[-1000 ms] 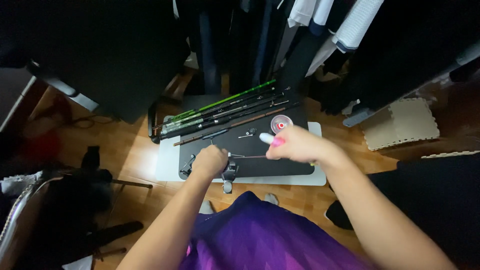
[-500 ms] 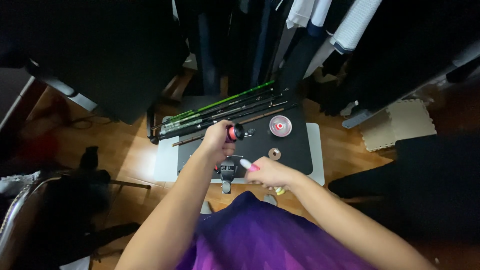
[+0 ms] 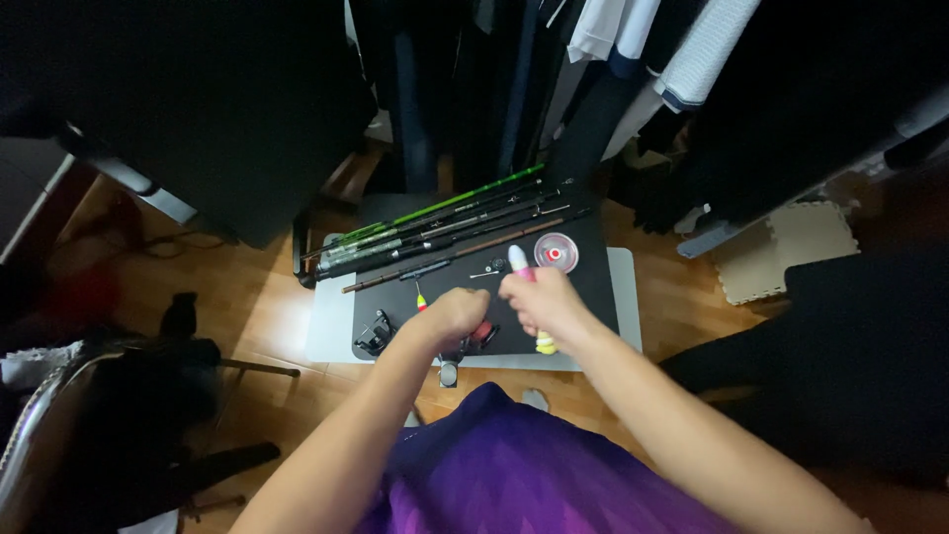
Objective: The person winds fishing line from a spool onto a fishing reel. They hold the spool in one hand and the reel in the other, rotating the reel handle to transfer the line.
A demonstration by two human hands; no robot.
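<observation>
My left hand (image 3: 457,314) is closed over a dark fishing reel with red trim (image 3: 478,336) at the front of a black mat (image 3: 593,287). My right hand (image 3: 542,300) is closed around a white float with a pink tip (image 3: 517,260), right beside the left hand. A small yellow-and-white piece (image 3: 545,344) sticks out below the right hand. A second black reel (image 3: 376,334) lies on the mat to the left. A round red-and-white line spool (image 3: 555,252) sits just beyond the right hand.
Several fishing rods (image 3: 435,229), one bright green, lie across the back of the mat. The mat rests on a white board (image 3: 625,297) over a wooden floor. Dark clothes hang behind. A foam tile (image 3: 781,247) lies at right; a chair (image 3: 89,415) stands at left.
Both hands have come together over the front of the mat. My right hand rose from the near edge and now shows the pink-tipped float; my left hand dropped onto the reel.
</observation>
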